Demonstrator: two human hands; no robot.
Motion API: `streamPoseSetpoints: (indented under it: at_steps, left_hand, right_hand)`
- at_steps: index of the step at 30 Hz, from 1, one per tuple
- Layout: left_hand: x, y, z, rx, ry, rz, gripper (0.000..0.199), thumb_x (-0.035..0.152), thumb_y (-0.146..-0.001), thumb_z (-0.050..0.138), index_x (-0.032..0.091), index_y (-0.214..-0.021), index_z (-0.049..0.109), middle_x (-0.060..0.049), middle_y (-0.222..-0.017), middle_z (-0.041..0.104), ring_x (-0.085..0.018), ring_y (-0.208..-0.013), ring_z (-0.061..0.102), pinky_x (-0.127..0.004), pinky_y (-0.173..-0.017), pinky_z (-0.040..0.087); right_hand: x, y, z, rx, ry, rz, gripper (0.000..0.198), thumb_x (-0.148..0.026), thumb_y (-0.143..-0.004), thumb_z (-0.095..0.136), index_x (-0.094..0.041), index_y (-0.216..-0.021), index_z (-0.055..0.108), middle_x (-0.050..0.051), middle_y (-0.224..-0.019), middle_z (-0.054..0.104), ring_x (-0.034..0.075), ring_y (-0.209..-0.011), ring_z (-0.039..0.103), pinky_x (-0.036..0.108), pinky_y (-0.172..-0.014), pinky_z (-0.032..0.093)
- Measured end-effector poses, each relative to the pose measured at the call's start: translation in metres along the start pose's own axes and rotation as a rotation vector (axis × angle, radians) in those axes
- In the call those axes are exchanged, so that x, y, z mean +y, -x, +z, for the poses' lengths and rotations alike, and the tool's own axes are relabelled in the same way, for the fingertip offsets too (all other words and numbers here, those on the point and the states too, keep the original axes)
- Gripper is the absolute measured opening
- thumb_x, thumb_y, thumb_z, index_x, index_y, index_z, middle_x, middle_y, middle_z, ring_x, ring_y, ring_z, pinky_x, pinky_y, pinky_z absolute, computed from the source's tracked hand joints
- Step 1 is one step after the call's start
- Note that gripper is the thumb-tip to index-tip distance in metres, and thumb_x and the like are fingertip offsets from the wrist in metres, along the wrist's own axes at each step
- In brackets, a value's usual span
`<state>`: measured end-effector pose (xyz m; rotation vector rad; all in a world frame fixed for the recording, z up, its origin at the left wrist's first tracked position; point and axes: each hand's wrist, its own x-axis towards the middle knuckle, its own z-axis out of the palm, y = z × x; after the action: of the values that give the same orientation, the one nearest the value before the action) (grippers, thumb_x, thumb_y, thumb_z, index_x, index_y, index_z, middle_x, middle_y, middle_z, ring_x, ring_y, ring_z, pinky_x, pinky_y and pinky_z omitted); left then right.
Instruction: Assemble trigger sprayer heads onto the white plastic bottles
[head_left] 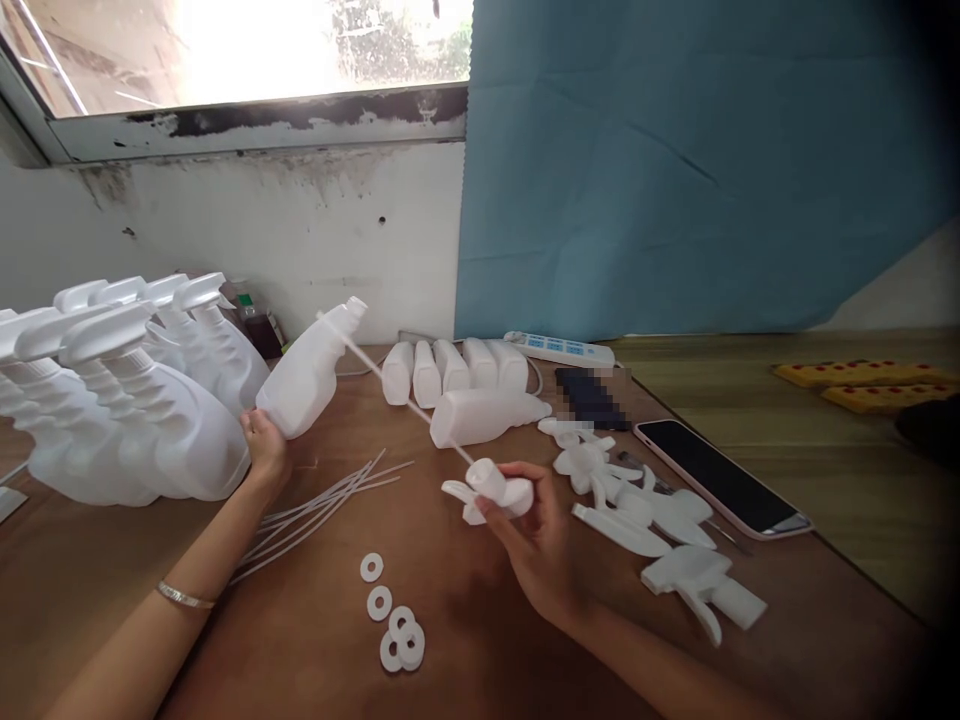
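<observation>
By the left hand (268, 450), an open white bottle (304, 375) is gripped near its base, tilted so that its neck is leaned toward the right side. By the right hand (532, 530), a white spray head (491, 485) is held between the thumb and the curled fingers. From this head a thin tube (431, 418) is extended up and across, and its far part is seen in front of the bottle's neck; whether they are touching cannot be told. Upright bottles with heads (176, 430) are grouped to the left of the left hand. Loose tubes (352, 487) and several white rings (380, 614) are laid between the two hands. Beyond the right hand, a bottle (487, 415) is placed on its side, while loose spray heads (626, 530) and a phone (720, 478) are found to its right.
</observation>
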<state>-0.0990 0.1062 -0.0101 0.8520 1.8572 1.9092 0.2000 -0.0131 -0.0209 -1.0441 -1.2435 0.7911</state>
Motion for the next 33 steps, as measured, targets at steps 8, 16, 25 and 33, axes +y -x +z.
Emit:
streamPoseSetpoints:
  at_steps: [8, 16, 25, 33]
  left_hand:
    - [-0.002, 0.010, -0.001, -0.082, 0.269, -0.195, 0.026, 0.026, -0.085, 0.037, 0.017, -0.104, 0.052, -0.004, -0.088, 0.056, -0.015, -0.074, 0.056, -0.025, -0.054, 0.048]
    - [-0.009, 0.004, -0.002, -0.067, 0.378, -0.242, 0.032, 0.033, -0.087, 0.048, 0.014, -0.113, 0.050, -0.008, -0.106, 0.056, -0.017, -0.087, 0.058, -0.036, -0.073, 0.050]
    - [-0.014, 0.001, -0.003, -0.038, 0.355, -0.239, 0.033, 0.032, -0.086, 0.050, 0.014, -0.114, 0.050, -0.009, -0.112, 0.054, -0.020, -0.094, 0.056, -0.040, -0.079, 0.049]
    - [-0.019, -0.001, -0.004, -0.014, 0.226, -0.120, 0.033, 0.034, -0.086, 0.049, 0.014, -0.112, 0.051, -0.008, -0.105, 0.056, -0.017, -0.086, 0.058, -0.036, -0.073, 0.050]
  right_hand:
    - [0.003, -0.016, -0.015, 0.232, -0.001, -0.111, 0.023, -0.038, -0.079, 0.055, -0.022, -0.093, 0.047, 0.003, -0.084, 0.053, 0.015, -0.067, 0.052, 0.028, -0.058, 0.046]
    - [0.007, -0.018, -0.014, 0.215, -0.092, -0.055, 0.021, -0.035, -0.077, 0.057, -0.022, -0.090, 0.047, 0.001, -0.078, 0.053, 0.014, -0.060, 0.054, 0.027, -0.054, 0.047]
    - [0.002, -0.020, -0.015, 0.260, -0.116, -0.060, 0.022, -0.035, -0.073, 0.059, -0.021, -0.086, 0.048, 0.000, -0.075, 0.053, 0.013, -0.054, 0.055, 0.028, -0.052, 0.048]
    - [-0.001, -0.027, -0.018, 0.327, -0.060, -0.042, 0.021, -0.036, -0.072, 0.060, -0.021, -0.080, 0.048, -0.002, -0.067, 0.050, 0.013, -0.051, 0.053, 0.025, -0.046, 0.044]
